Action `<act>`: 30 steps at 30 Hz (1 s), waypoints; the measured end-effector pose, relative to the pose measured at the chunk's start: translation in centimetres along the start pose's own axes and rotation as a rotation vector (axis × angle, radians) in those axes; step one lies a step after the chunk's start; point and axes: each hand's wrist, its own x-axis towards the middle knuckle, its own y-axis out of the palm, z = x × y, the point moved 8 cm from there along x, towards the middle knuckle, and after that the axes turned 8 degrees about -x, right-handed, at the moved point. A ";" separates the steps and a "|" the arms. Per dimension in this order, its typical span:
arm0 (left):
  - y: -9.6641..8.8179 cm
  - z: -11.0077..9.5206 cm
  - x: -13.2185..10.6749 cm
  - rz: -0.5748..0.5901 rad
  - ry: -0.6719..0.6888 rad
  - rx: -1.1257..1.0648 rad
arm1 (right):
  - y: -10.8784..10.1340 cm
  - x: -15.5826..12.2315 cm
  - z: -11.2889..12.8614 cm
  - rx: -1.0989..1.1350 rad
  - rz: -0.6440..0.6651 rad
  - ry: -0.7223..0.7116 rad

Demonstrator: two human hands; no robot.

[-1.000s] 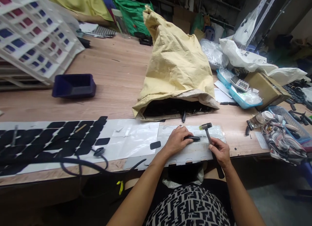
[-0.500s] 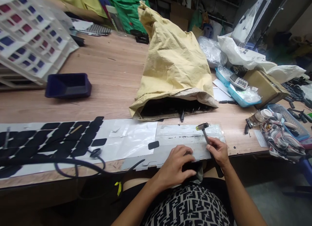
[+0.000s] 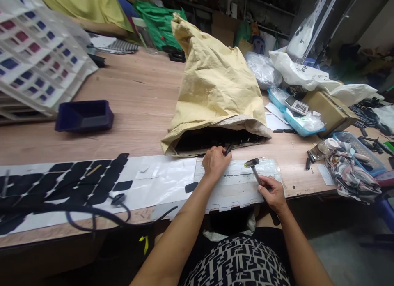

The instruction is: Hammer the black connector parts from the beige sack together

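My left hand (image 3: 215,162) is at the mouth of a yellow cloth sack (image 3: 220,88), its fingers closed round one end of a small black elongated piece (image 3: 228,149). Dark contents fill the sack's opening, mostly in shadow. In my right hand (image 3: 273,193) is a small hammer (image 3: 253,164) with a dark head and a yellowish tip, tilted up over the grey board (image 3: 237,191). The lower handle passes behind my fingers and shows again below them. Under both hands lies the board at the table's front edge.
White sheets (image 3: 160,175) with rows of black pads (image 3: 104,179) lie at left, crossed by a black cable (image 3: 101,214). A dark blue tray (image 3: 84,116) and white basket (image 3: 40,64) stand behind. At right are a jar (image 3: 326,146), cloth (image 3: 353,167) and blue baskets (image 3: 363,150).
My left hand has moved forward from the board's front edge to the sack's mouth and taken hold of the black piece. The right hand still holds the hammer in nearly the same place.
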 end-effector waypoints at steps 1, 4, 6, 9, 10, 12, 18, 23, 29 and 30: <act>-0.2 0.0 -0.5 0.012 0.033 -0.017 | 0.0 0.0 0.0 0.004 -0.003 0.003; -0.5 -0.2 -2.8 0.143 0.208 -0.125 | -0.1 -0.1 -0.1 0.017 -0.015 0.012; -0.2 -0.4 -4.7 0.285 0.351 -0.203 | -0.2 -0.1 -0.1 0.032 -0.017 0.019; 0.5 -0.2 -6.7 0.378 0.479 -0.241 | -0.2 -0.1 0.0 0.056 -0.005 0.031; 0.6 -0.1 -6.9 0.367 0.493 -0.236 | -0.2 -0.1 0.0 0.060 0.003 0.034; 0.9 0.2 -7.1 0.336 0.505 -0.222 | -0.2 0.0 0.0 0.060 0.021 0.032; 1.5 0.2 -6.9 0.342 0.525 -0.219 | 0.0 0.1 0.5 0.005 0.102 -0.015; 1.3 0.1 -6.9 0.342 0.508 -0.215 | -0.3 0.0 1.5 -0.039 0.131 -0.086; 1.3 0.0 -7.0 0.344 0.495 -0.227 | -0.3 -0.4 3.1 -0.177 0.146 -0.183; 1.3 0.0 -7.0 0.343 0.492 -0.226 | -0.2 -0.4 3.1 -0.196 0.154 -0.182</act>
